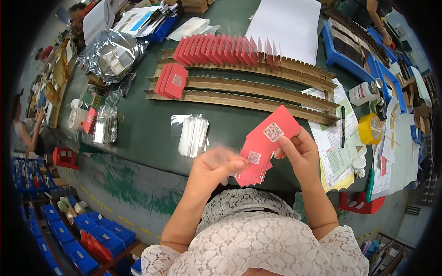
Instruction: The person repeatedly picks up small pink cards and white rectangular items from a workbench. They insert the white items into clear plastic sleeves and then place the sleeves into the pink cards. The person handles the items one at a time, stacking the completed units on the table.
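My right hand [300, 151] is closed on a fanned bunch of red cards [282, 118], each with a square printed code, its thumb lying on the top card. Clear plastic edges show along the bottom of the bunch. My left hand [215, 166] is partly smeared by motion. Its thumb and fingertip pinch the left edge of a lower red card [256, 171] in the bunch. Just beyond my left hand lies a pile of clear plastic sleeves [193, 134] on the green table [147, 133].
Slotted metal racks [258, 99] stretch across the table. A long row of red cards [216, 49] stands in the back one, with a few cards [172, 81] in front. Papers [338, 152], a pen [343, 126], yellow tape [369, 129] and a bottle [363, 93] lie right.
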{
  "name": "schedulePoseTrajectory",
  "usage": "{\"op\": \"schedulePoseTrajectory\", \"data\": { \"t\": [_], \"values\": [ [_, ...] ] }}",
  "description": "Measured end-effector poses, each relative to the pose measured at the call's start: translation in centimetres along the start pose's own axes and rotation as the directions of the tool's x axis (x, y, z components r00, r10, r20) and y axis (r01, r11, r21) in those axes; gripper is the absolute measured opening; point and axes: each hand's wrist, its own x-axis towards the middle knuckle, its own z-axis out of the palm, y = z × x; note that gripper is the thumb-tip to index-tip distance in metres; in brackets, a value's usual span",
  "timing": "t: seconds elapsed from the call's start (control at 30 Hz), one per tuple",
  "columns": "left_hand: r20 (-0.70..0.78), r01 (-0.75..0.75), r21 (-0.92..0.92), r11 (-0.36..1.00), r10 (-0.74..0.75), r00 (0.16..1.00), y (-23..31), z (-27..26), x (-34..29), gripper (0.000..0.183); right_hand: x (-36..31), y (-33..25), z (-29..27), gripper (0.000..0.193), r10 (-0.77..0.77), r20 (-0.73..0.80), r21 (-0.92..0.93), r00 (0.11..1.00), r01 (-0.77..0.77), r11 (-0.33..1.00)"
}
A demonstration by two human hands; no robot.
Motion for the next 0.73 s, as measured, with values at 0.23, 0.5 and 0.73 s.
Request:
{"op": "schedulePoseTrajectory", "data": {
  "t": [0.23,0.5,0.73],
  "values": [
    [0.146,0.114,-0.025,0.993,-0.109,0.983,-0.3,0.5,-0.3,0.010,-0.7,-2.5,1.2,0.015,-0.115,0.055,0.098,0.992,0.109,0.989],
    [0.218,0.155,-0.161,0.975,-0.118,0.969,0.5,1.0,-0.7,0.016,-0.6,-1.3,1.7,0.010,-0.120,0.153,-0.132,0.981,0.141,0.981],
    [0.141,0.101,-0.156,0.983,-0.079,0.987,-1.6,-1.6,0.1,0.031,-0.8,-1.2,1.0,0.016,0.028,0.074,-0.034,0.997,-0.026,0.999]
  ]
}}
